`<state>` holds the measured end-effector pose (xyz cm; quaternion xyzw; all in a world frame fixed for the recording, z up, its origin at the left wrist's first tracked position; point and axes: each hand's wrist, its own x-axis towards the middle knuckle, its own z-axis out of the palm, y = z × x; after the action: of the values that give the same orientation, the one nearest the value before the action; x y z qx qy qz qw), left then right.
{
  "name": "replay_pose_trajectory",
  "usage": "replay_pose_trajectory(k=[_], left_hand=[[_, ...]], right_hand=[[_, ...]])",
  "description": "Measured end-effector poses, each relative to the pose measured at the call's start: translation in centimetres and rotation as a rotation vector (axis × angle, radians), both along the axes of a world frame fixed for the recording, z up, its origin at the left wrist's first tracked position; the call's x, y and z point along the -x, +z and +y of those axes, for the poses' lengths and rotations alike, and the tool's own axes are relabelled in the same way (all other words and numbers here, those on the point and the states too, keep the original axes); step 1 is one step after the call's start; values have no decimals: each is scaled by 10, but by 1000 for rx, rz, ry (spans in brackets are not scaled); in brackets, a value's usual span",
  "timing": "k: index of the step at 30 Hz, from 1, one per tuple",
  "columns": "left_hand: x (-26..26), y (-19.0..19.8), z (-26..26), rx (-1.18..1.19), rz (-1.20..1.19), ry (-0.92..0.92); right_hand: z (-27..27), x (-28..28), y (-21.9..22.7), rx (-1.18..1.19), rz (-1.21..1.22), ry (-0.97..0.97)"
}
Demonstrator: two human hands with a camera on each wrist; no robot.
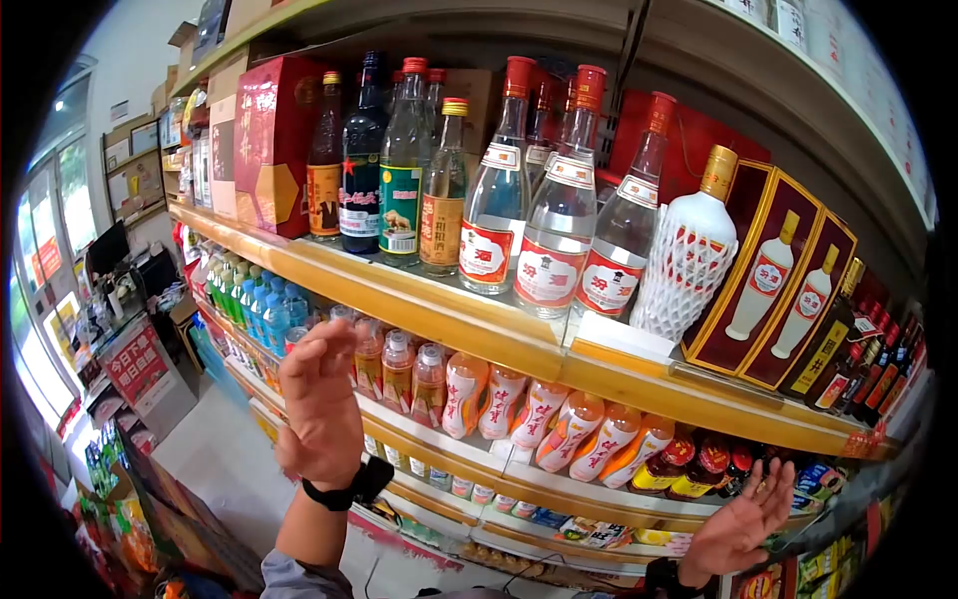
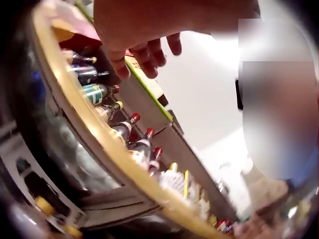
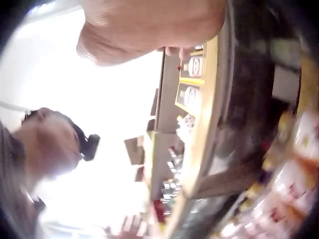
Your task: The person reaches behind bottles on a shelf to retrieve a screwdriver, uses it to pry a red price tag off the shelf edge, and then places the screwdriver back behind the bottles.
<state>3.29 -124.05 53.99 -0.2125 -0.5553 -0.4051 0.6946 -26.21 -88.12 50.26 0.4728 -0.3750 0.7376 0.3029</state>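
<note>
My left hand (image 1: 321, 404) is raised with its fingers extended in front of the shelves, below the upper ledge, and holds nothing. Lower down at the right, my right hand (image 1: 743, 519) is also spread and free of any object, overlapping the dark bottles of the drinks row. Clear liquor bottles with red caps (image 1: 554, 235) stand along the upper shelf (image 1: 429, 317). Beside them are a white bottle in a foam net (image 1: 689, 250) and a dark red gift box (image 1: 773, 280). Orange drinks with white labels (image 1: 539, 414) line the shelf underneath.
A red box (image 1: 269, 140) and smaller liquor bottles (image 1: 399, 170) fill the upper shelf's left part. Blue-capped drinks (image 1: 274, 309) stand lower left. A tiled floor aisle (image 1: 215, 429) runs beside a counter with a red sign (image 1: 140, 364). Snack packets (image 1: 130, 529) lie at the lower left.
</note>
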Motion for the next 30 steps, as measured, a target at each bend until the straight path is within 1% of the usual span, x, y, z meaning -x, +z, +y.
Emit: replay_pose_trajectory(k=[1, 2, 3, 5, 6, 7, 8, 9, 10, 11, 12, 13, 14, 15, 16, 17, 18, 19, 21, 22, 23, 25, 27, 30], left_hand=[[0, -1, 1, 67, -43, 290], [-1, -2, 2, 135, -85, 584], [-3, -2, 6, 143, -81, 587], [-10, 1, 13, 65, -146, 216], [-11, 0, 14, 57, -161, 337], [-13, -6, 9, 68, -168, 324], [-17, -13, 2, 86, -207, 504], [-20, -17, -7, 108, -244, 677], [-24, -14, -13, 137, -348, 834], [-22, -9, -22, 185, -403, 869], [-21, 2, -28, 237, -489, 953], [-20, 10, -32, 288, -575, 1038], [-16, 14, -40, 305, -623, 1068], [-12, 20, -49, 327, -605, 1044], [-8, 22, -57, 330, -662, 1090], [-6, 22, -64, 328, -732, 1128], [-5, 23, -71, 342, -740, 1103], [-5, 23, -76, 353, -735, 1068], [-2, 21, -87, 388, -740, 1075], [-1, 18, -90, 386, -729, 1080], [0, 18, -94, 388, -721, 1054], [1, 15, -98, 405, -716, 1080], [4, 13, -101, 378, -695, 1052], [3, 15, -100, 357, -689, 1058]], right_hand=[[-5, -3, 3, 4, 0, -2], [-9, -5, 5, 32, 9, 90], [-15, -7, 7, 62, 21, 185], [-32, -10, 13, 110, -16, 204], [-39, -14, 16, 105, 4, 336], [-45, -18, 20, 98, 24, 459], [-55, -21, 21, 103, 38, 326], [-60, -21, 18, 42, 33, 15], [-64, -24, 22, 5, 61, 32], [-71, -29, 29, -34, 90, 47], [-75, -35, 33, -92, 20, -69], [-82, -41, 42, -124, 91, -163], [-79, -47, 56, -294, 183, -254], [-79, -55, 73, -452, 275, -343], [-87, -61, 90, -439, 269, -375], [-96, -71, 106, -582, 290, -460], [-105, -80, 117, -737, 302, -541], [-114, -85, 125, -746, 287, -573], [-133, -89, 142, -792, 400, -729], [-142, -91, 148, -791, 432, -777], [-148, -91, 151, -802, 428, -803], [-158, -91, 155, -868, 441, -910], [-164, -89, 157, -892, 442, -932], [-165, -82, 160, -934, 417, -896]])
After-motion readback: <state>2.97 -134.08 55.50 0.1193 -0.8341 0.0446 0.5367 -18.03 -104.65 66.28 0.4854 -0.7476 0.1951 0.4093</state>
